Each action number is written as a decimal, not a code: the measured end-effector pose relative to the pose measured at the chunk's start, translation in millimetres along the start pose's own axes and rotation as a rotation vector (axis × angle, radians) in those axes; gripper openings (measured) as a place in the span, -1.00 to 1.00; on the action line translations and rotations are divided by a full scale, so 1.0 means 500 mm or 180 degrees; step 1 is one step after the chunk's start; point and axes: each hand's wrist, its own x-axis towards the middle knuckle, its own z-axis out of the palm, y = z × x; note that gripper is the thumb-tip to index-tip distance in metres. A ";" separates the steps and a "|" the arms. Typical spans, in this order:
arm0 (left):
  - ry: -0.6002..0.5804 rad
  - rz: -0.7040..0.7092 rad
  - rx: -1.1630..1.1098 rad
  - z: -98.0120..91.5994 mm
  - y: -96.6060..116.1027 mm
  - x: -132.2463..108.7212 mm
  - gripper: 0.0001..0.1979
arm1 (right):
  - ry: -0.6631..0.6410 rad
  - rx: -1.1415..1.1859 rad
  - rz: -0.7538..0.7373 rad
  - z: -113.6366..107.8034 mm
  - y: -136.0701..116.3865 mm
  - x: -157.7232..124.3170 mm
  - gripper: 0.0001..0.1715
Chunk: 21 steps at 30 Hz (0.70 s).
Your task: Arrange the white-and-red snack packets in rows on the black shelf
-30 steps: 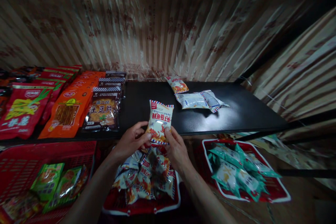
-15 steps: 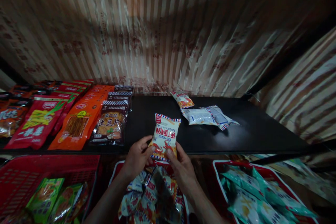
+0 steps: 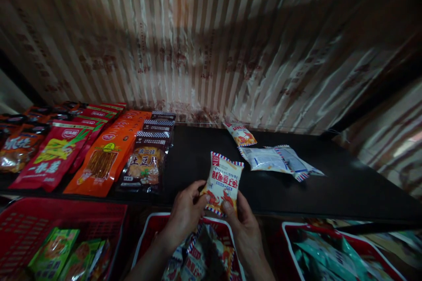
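In red plastic basket (image 3: 142, 233): striped foil snack packets (image 3: 194, 264). Pinched between closed fingers of left hand (image 3: 184, 214) and right hand (image 3: 246, 231): white foil snack packet (image 3: 224, 180).

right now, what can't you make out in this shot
- Head view: the lower edge of the held packet is covered by the left hand and right hand.
- Head view: the packets in the middle basket sit behind both hands and are cut by the bottom edge.
- Head view: the teal packets, right, are blurred and cut by the bottom edge; print unreadable.
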 end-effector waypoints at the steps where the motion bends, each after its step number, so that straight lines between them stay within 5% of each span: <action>1: 0.0002 0.0037 0.0055 0.002 0.002 0.002 -0.53 | -0.0001 -0.0106 -0.0037 -0.006 0.002 0.004 -0.19; 6: 0.0057 0.0180 0.0151 -0.007 0.013 0.004 -0.54 | -0.0165 -0.0143 -0.0231 -0.004 -0.009 0.021 -0.26; 13: 0.0410 0.0534 0.0042 -0.041 0.003 0.007 -0.45 | -0.0724 0.0289 -0.0203 0.079 -0.053 0.058 -0.41; 21: 0.0510 0.0713 0.0025 -0.055 -0.010 0.030 -0.47 | -0.0870 0.0040 -0.0202 0.131 -0.060 0.118 -0.41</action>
